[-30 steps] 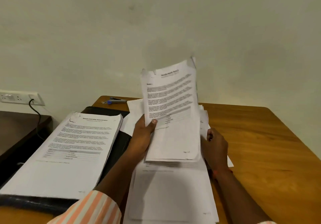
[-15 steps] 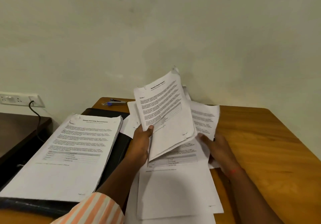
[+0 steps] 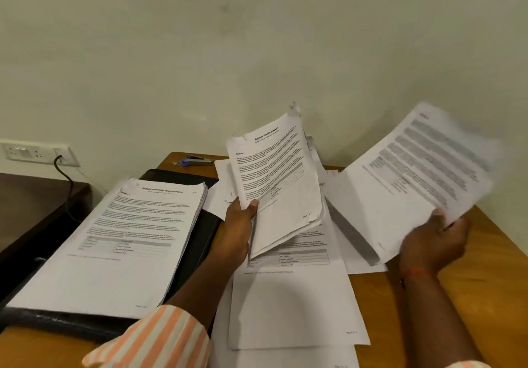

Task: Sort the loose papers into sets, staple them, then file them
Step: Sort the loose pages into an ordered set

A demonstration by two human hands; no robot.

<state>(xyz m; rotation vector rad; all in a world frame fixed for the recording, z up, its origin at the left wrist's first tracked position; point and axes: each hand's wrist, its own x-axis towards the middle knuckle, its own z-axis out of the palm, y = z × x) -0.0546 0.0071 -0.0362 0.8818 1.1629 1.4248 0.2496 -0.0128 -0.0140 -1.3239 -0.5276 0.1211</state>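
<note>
My left hand (image 3: 238,224) grips a small bundle of printed sheets (image 3: 278,179) by its lower left edge, holding it up over the middle of the table. My right hand (image 3: 434,242) pinches a single printed sheet (image 3: 414,184) by its lower edge and holds it raised at the right, blurred. Loose papers (image 3: 291,296) lie spread on the wooden table (image 3: 485,282) under both hands. A thick stack of papers (image 3: 114,239) rests on an open black file (image 3: 197,236) at the left. A stapler (image 3: 197,161) lies at the table's far edge.
A lower dark table (image 3: 31,204) stands to the left, below a wall socket (image 3: 37,154) with a black cable plugged in. The pale wall rises right behind the table. Bare wood shows at the table's right side.
My right hand has lifted one sheet off the loose pile and swung it up to the right. The left hand's bundle has tilted and dropped slightly.
</note>
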